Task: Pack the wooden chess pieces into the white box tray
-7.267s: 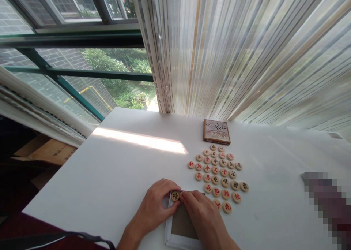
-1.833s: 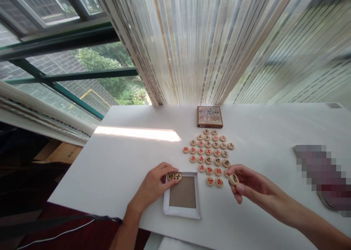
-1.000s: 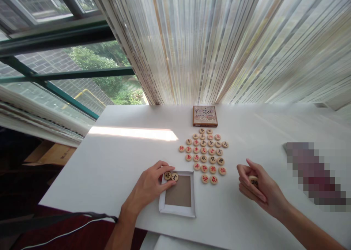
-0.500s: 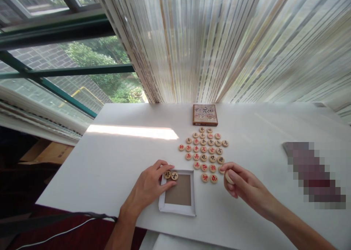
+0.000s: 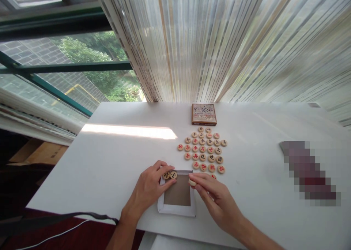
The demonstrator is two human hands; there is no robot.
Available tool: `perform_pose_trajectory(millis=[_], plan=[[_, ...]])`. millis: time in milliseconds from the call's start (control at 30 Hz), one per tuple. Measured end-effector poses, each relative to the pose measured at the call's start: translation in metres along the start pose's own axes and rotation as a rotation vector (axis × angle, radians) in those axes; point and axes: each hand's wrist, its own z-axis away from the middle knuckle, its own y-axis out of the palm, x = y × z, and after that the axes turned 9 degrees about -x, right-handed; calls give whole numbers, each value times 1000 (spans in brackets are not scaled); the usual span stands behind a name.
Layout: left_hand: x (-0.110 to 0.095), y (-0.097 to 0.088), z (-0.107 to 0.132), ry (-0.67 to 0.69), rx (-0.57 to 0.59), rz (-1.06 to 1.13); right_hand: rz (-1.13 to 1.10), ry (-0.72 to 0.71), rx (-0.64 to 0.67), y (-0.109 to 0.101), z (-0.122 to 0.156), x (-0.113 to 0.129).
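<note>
My left hand (image 5: 148, 182) curves round the far left corner of a shallow white-walled box (image 5: 179, 210). Its index finger lies along the far wall and its thumb reaches over the left side. Between thumb and finger, two wooden Chinese chess pieces with black characters (image 5: 173, 174) sit side by side in that corner. My right hand (image 5: 216, 198) pinches another Chinese chess piece (image 5: 192, 183), tilted on edge, above the box's right wall. The character on it is hidden. Beyond the box, several round pieces (image 5: 202, 149) with red or black characters lie face up in rows.
A closed printed Chinese chess box (image 5: 204, 114) lies at the back of the white table (image 5: 90, 169). At the right is a blurred-out flat object (image 5: 309, 173). A dark strap and a white cable (image 5: 68, 229) run at the lower left. String curtains and a window stand behind.
My right hand has moved left with the piece, from beside the rows to over the box's right wall. The left hand holds its place at the corner.
</note>
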Motion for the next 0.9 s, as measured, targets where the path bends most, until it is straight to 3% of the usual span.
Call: perform_pose_trajectory(millis=[133,300,633,900], plan=[[2,0,0,11,1,23,230,-272,-58,13,3,-6],[3,0,0,-1,7,48,402,-459,-118,24,-1,-16],[2,-1,-3,-13,29,60,515,-400,16,40,-7,-14],[4,1,-3,-13,25,59,620,-472,-22,46,-5,-26]])
